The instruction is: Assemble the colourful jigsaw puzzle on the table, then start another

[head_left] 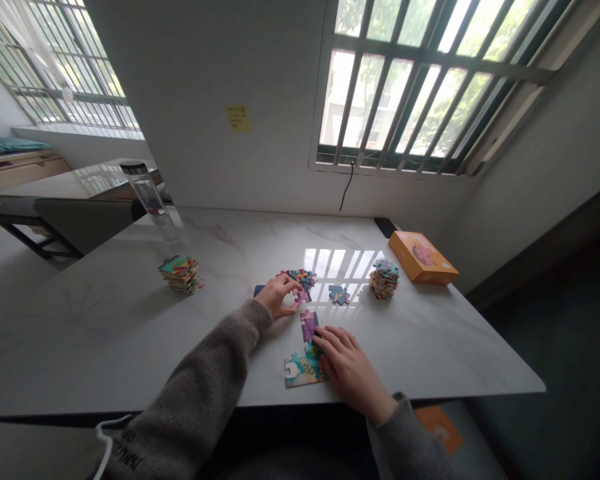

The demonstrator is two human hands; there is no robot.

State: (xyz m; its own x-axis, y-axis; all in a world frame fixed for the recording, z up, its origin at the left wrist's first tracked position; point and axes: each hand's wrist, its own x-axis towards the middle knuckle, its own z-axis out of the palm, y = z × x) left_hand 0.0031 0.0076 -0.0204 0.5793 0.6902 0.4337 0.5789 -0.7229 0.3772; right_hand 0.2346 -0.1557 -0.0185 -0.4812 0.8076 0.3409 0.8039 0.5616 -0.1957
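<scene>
My left hand [279, 297] is closed in a pinch at the edge of a pink jigsaw puzzle piece [301, 296], in front of a group of joined colourful pieces [303, 277]. Nearer to me, my right hand [353, 367] lies with its fingers stretched out, fingertips touching a purple puzzle piece [309, 325]. Below that piece is a joined teal section [300, 370] with orange and white patterns, partly hidden under the right hand. A loose blue piece [339, 295] lies apart to the right.
Piles of puzzle pieces stand at left [181, 273] and right [384, 279] on the white marbled table [230, 247]. An orange box [423, 258] and a dark phone-like object [385, 227] sit at the back right. A clear bottle [147, 193] stands at the back left.
</scene>
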